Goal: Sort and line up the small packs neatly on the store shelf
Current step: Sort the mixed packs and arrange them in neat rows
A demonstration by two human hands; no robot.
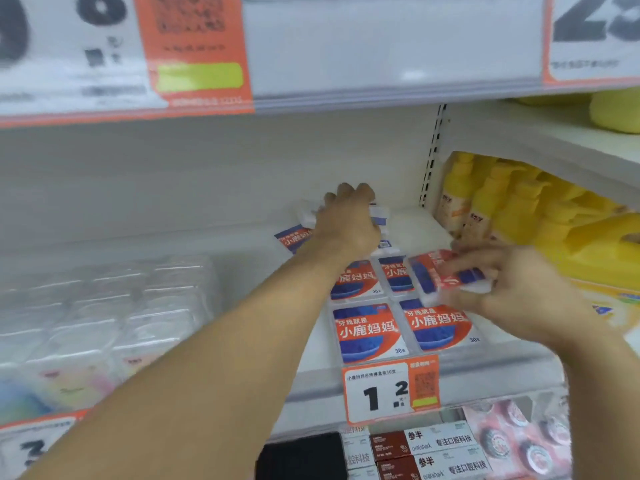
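Your left hand reaches the loose packs behind the price tag, its grip hidden, while your right hand grasps one pack; lay it flat behind the front row, edges aligned.

- bare shelf floor lying open left of the small packs, between them and the clear packs — a hand passing freely there
- bare patch sitting open at the back right, just beside the yellow bottles
- yellow bottles walling off the right side
- upper shelf edge with price tags hanging overhead, capping headroom
- left hand reaching over the back packs, arm crossing the open floor
- right hand holding a pack above the right column, blocking it
- price tag sticking up at the front lip
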